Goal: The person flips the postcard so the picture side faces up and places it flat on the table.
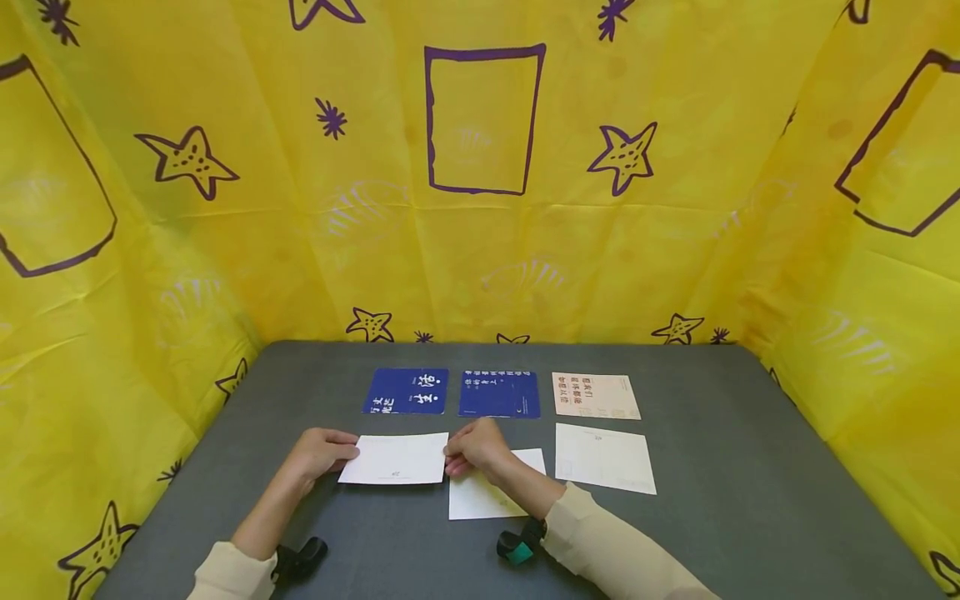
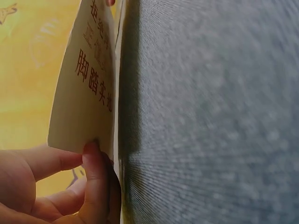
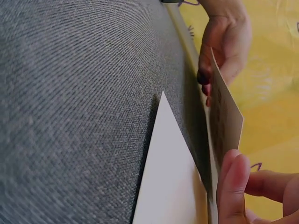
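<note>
The left hand [image 1: 318, 452] pinches the left short edge of a white-faced postcard [image 1: 395, 461] whose other face carries printed characters. The postcard is raised off the grey table [image 1: 405, 550], nearer the person than a blue postcard [image 1: 407, 392]. It looks light, thin and springy, probably easy to crease; its short edges seem the safest hold, pinched gently. The right hand [image 1: 477, 446] pinches the right edge, beside a plain white card [image 1: 480, 500] lying flat.

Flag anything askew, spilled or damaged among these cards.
One thing: in the head view, the white rectangular paper card at bottom centre lies nearer the person than the off-white rectangular paper card to its right, and the two are angled differently, so their row looks uneven. No spill or obvious damage shows.
</note>
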Demonstrator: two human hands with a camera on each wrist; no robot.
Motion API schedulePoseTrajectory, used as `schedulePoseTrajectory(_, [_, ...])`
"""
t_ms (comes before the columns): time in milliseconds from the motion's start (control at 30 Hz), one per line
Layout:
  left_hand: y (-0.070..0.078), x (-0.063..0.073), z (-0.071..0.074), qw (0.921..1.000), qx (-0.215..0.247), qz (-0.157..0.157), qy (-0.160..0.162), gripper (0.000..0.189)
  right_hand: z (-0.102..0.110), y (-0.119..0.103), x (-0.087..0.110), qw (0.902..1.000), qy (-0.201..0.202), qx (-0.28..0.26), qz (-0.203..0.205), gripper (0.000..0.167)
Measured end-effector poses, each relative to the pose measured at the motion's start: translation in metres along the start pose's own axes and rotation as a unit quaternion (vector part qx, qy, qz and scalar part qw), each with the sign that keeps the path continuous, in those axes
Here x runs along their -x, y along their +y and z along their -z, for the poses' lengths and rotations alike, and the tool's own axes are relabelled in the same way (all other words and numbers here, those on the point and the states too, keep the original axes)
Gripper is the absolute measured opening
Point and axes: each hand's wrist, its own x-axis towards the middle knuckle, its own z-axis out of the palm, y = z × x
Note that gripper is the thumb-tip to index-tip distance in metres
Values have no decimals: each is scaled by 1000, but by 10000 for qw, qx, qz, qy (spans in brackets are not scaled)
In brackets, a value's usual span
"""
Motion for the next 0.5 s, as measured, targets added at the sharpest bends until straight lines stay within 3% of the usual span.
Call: schedulePoseTrajectory(500, [1, -1, -1, 9988, 456, 144, -137, 38, 3, 0, -3, 9981, 154, -516, -298, 13])
